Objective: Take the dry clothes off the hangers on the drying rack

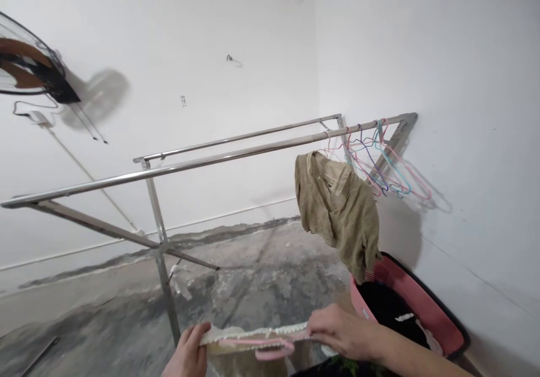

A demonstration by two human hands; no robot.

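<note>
Head view shows a pale lace-edged garment (253, 335) stretched between the left hand (188, 354) and right hand (340, 332), each pinching an end, with a pink hanger (270, 349) lying just beneath the cloth between the grips. By my judgement the hanger is being fitted, so its arms must next slip inside the garment. Beyond the right grip sit a pink basket (426, 304), an olive shirt (337, 208) and the steel rack (202, 163).

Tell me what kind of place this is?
Probably a home laundry-drying corner: a steel drying rack with coloured hangers and an olive shirt, plus a pink basket of clothes. Both hands, left hand and right hand, hold a pale garment.
</note>
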